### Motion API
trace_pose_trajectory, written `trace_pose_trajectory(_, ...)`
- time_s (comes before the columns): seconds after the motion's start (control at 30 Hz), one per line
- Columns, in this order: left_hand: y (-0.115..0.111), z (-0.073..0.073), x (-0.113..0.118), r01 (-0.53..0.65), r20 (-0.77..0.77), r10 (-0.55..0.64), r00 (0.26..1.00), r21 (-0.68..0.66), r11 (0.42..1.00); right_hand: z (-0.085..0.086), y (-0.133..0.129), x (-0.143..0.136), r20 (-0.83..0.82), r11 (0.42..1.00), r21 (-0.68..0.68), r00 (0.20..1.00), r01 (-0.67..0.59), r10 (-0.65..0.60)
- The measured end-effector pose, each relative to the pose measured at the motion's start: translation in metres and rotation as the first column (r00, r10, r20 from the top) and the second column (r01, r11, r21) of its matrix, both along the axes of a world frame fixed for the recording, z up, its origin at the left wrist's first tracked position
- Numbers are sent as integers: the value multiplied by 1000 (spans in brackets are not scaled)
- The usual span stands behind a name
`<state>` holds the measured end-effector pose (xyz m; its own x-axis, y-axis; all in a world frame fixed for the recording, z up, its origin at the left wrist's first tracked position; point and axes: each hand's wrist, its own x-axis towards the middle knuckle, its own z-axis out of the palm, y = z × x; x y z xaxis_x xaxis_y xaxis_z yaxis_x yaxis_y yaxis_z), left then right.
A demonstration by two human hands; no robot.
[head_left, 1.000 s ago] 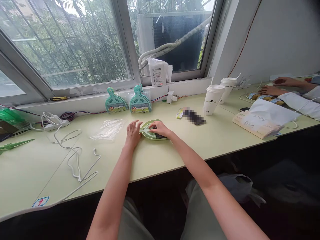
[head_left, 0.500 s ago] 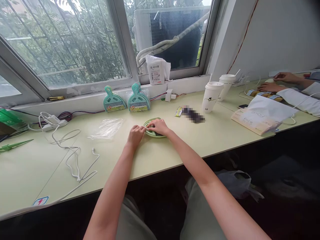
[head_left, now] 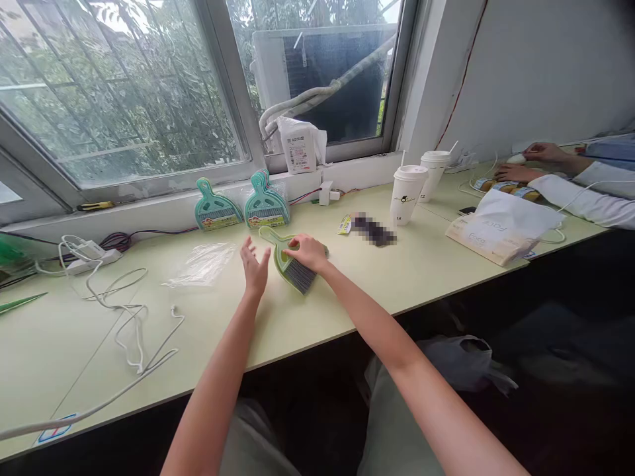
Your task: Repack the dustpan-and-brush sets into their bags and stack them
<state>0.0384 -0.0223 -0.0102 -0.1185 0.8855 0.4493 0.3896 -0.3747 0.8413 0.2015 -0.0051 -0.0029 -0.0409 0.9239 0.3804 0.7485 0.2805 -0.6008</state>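
A light green mini dustpan and brush set [head_left: 282, 259] is tilted over the table, its grey bristles [head_left: 300, 276] toward me and its handle pointing away to the left. My right hand [head_left: 306, 252] grips the set near its middle, the fingers partly hiding it. Just to the left, my left hand [head_left: 256, 266] is raised with fingers spread and holds nothing. Behind stand two groups of teal dustpan and brush sets, one at the left [head_left: 216, 210] and one in clear wrap [head_left: 266, 203], leaning by the window sill.
A clear plastic bag [head_left: 201, 264] lies left of my hands, with white cables [head_left: 133, 317] beyond. To the right are a tag [head_left: 344, 225] beside a blurred dark item, two white cups [head_left: 407, 195], a tissue pack [head_left: 501, 228] and another person's hands [head_left: 520, 172].
The green set has turned, so its handle now points away and its bristles show. My left hand has let go and opened to the left; my right hand stays on the set. The view shifted slightly.
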Motion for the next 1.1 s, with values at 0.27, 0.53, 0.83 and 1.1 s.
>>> trace_pose_trajectory(0.27, 6, -10, 0, 468, 549, -234, 803, -337, 817, -11, 22, 37, -101, 975, 104, 977, 197, -187)
trace_pose_trajectory(0.53, 26, -10, -29, 258, 767, 175, 617, -407, 876, -21, 22, 62, 386, 904, -222, 884, 365, -262)
trace_pose_trajectory(0.83, 28, -9, -33, 256, 853, 231, 469, -381, 889, -17, 15, 36, 367, 980, -183, 930, 77, -4)
trace_pose_trajectory(1.1, 27, -9, -29, 229, 834, 261, 487, -411, 883, -21, 17, 31, 102, 982, -167, 992, 90, -73)
